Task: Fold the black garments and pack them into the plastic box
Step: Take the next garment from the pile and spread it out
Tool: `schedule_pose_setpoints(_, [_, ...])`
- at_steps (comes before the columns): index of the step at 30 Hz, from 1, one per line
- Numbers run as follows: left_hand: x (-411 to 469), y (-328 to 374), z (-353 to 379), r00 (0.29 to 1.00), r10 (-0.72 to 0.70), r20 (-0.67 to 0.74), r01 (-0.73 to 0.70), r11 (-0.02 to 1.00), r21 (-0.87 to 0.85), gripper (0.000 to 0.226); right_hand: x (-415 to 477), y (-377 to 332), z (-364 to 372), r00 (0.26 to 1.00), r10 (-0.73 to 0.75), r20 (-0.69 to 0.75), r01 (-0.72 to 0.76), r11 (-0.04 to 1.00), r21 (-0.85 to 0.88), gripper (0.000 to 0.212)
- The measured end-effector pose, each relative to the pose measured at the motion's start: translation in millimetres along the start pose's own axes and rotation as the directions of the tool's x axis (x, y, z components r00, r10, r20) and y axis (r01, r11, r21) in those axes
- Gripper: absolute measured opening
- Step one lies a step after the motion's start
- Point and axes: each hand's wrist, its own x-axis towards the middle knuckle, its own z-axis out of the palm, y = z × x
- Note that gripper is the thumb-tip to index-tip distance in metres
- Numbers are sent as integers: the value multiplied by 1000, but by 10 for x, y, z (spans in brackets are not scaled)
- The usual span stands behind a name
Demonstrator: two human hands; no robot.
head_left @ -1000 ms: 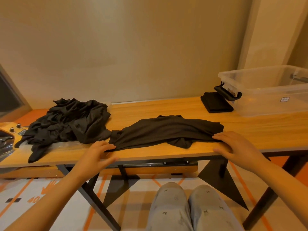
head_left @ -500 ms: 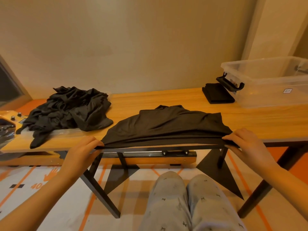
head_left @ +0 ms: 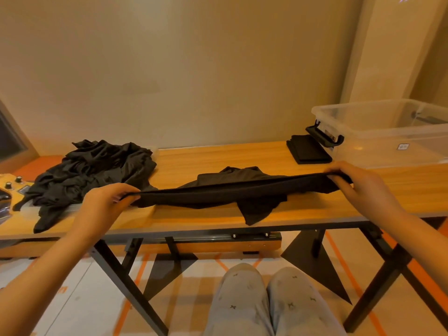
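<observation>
- Wooden table (head_left: 218, 154) against a plain wall (head_left: 169, 69).
- Black garment (head_left: 230, 192) stretched taut, one part drooping.
- Left hand (head_left: 104, 202) and right hand (head_left: 363, 183) fingers pinch its ends.

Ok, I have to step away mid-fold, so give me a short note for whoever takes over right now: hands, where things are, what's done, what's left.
Hands: left hand and right hand each pinch one end of a black garment, stretched between them, its far part on the table.
Things: folded garment beside the plastic box, not in it; unfolded pile at the table's left end.
Done: one garment folded.
Left: finish this fold, fold the pile, pack everything into the box.
</observation>
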Motion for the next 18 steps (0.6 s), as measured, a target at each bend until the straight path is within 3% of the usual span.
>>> schedule_pose_setpoints(10, [478,-10,-404,1000,-17,20,18,997,-78,44,358,20,-413,999,-35,9,36,998,-58,25])
schedule_pose_setpoints(15, [812,-17,-386,995,-69,71,75,993,-90,21,748,-104,-479,997,-61,-36,61,998,1,20])
schedule_pose_setpoints(18, [1022,-17,-322,986,-117,118,131,984,-118,12,1054,-70,-412,999,-18,44,17,999,31,17])
